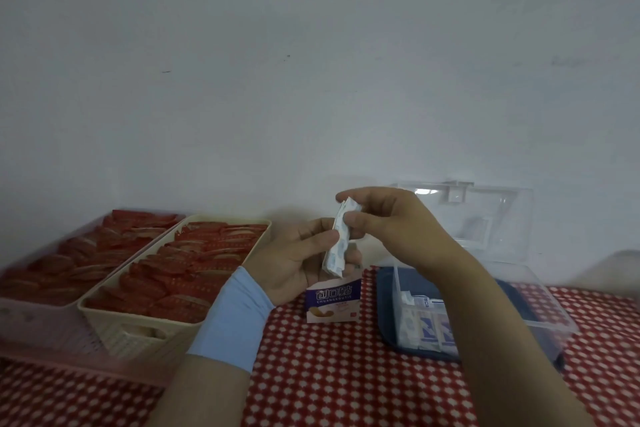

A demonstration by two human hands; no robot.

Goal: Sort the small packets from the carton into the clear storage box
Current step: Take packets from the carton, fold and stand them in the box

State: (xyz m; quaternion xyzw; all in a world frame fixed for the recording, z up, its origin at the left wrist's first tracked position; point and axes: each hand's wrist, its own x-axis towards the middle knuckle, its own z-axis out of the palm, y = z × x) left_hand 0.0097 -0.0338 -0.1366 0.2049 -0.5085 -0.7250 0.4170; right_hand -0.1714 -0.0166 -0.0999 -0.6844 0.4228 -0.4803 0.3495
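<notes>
White, blue-printed packets (336, 248), one slim bundle, sit pinched between left grip (304, 263) and right grip (391, 222); one purple carton (333, 303), one clear storage box (550, 314), two baskets (138, 333)

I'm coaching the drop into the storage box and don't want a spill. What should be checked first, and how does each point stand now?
1. Grip: the right hand pinches the top of the packets: ok.
2. Carton steadied: the left hand holds the carton: ok.
3. Packets clear of the carton's mouth: cannot tell; their lower end sits right at it.
4. Box open: the lid of the storage box stands raised behind it: ok.
5. Free room in the box: cannot tell; stored packets stand in its near section.
</notes>
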